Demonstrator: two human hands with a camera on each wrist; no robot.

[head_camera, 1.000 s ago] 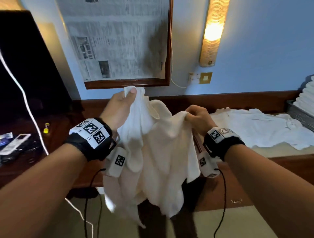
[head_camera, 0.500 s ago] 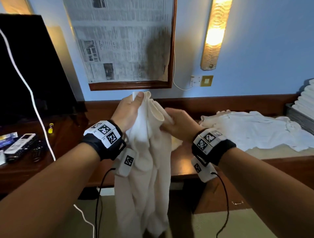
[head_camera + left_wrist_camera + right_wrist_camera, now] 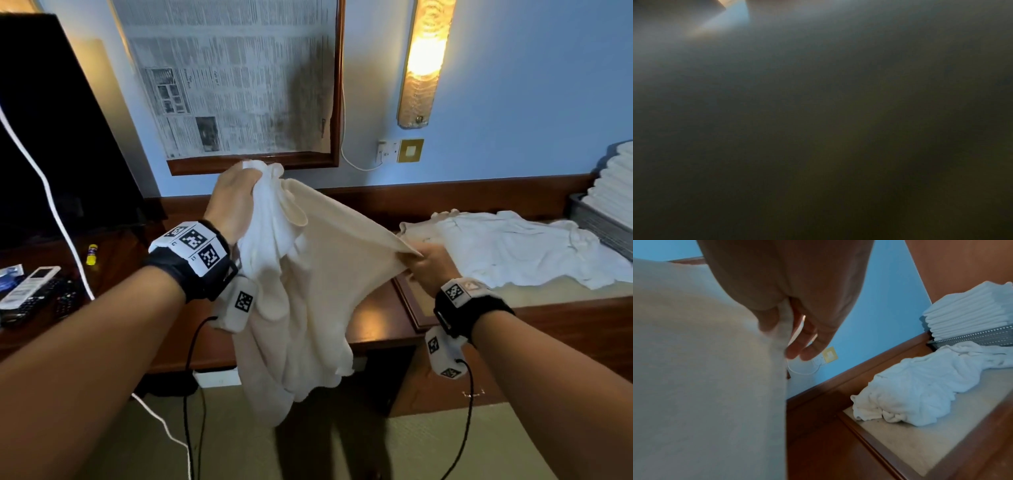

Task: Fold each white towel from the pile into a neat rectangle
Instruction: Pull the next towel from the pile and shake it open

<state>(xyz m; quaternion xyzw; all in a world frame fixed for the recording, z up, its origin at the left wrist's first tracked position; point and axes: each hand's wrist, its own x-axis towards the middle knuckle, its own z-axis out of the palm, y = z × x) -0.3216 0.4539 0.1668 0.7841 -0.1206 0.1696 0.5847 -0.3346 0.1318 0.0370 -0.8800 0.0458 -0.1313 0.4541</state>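
Head view: both hands' fingers (image 3: 416,262) grip towel (image 3: 318,274); folded towels (image 3: 616,192) fill basket (image 3: 596,222).

left wrist view dark and blurred, folded stack (image 3: 613,192) cut off at right edge

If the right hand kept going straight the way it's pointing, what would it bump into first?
Probably the crumpled towels lying on the counter. The right hand, pinching the held towel, points toward their near edge; depth is hard to judge, so it might pass just over them toward the wall.
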